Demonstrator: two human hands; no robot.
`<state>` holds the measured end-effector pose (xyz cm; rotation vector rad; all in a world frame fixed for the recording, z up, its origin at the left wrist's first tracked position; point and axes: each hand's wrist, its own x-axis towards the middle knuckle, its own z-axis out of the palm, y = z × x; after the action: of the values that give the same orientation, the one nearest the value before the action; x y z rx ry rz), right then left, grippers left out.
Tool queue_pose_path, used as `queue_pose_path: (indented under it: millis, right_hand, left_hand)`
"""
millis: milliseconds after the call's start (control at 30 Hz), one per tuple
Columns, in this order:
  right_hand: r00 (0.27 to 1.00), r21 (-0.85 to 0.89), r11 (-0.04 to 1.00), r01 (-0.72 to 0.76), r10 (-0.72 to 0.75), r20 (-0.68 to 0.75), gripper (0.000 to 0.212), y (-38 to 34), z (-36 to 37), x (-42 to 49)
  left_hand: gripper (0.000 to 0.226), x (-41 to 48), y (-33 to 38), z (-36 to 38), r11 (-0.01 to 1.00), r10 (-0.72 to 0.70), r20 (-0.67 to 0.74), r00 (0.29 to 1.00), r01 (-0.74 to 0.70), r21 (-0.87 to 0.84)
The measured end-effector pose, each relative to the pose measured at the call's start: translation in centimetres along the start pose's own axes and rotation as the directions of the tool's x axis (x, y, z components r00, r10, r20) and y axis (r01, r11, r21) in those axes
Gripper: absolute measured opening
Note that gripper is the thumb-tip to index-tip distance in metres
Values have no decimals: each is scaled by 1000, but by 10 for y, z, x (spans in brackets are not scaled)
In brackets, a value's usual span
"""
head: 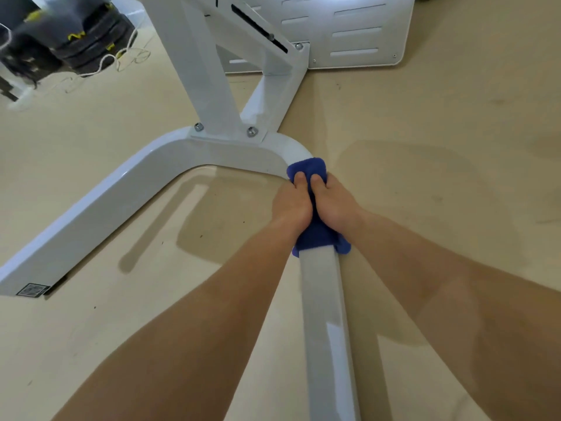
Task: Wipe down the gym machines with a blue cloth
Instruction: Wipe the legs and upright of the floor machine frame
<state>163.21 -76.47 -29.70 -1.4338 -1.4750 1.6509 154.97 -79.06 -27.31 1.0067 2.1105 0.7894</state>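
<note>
Beige flooring (425, 132) lay under a white gym machine, whose U-shaped base rail (324, 314) ran from the near edge of the view up to a rounded corner. At that corner the blue cloth (308, 168) was wrapped over the base rail, with its ends showing beyond and behind the hands. The left hand (291, 205) and the right hand (334, 205) clasped the cloth side by side, touching each other. Their thumbs pressed on top, while the fingers curled down the rail's sides and out of sight. Both hands covered the cloth's middle.

Just past the corner, a slanted upright post (206, 71) was fixed to the base rail by a plate with two bolts (252, 131). Beyond the post, and partly hidden by it, stood a white slotted panel (355, 34). Far left of the base rail, blurred black weight plates (91, 41) with yellow marks sat beside a loose white cord (106, 60). A small code sticker (32, 290) marked the rail's left end.
</note>
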Motion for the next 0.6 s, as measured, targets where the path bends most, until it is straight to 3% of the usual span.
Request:
queue_pose_path:
  millis: [200, 400, 600]
  right_hand:
    - [996, -65, 998, -16, 21, 81, 48, -13, -9, 33]
    - [993, 113, 993, 41, -53, 106, 31, 20, -8, -25]
    - [991, -55, 996, 72, -65, 120, 43, -4, -12, 42]
  left_hand:
    - [41, 22, 21, 0, 999, -52, -47, 998, 51, -4]
    - [38, -29, -12, 1, 998, 2, 10, 1000, -1, -64]
    - [46, 27, 16, 3, 996, -82, -39, 996, 80, -43]
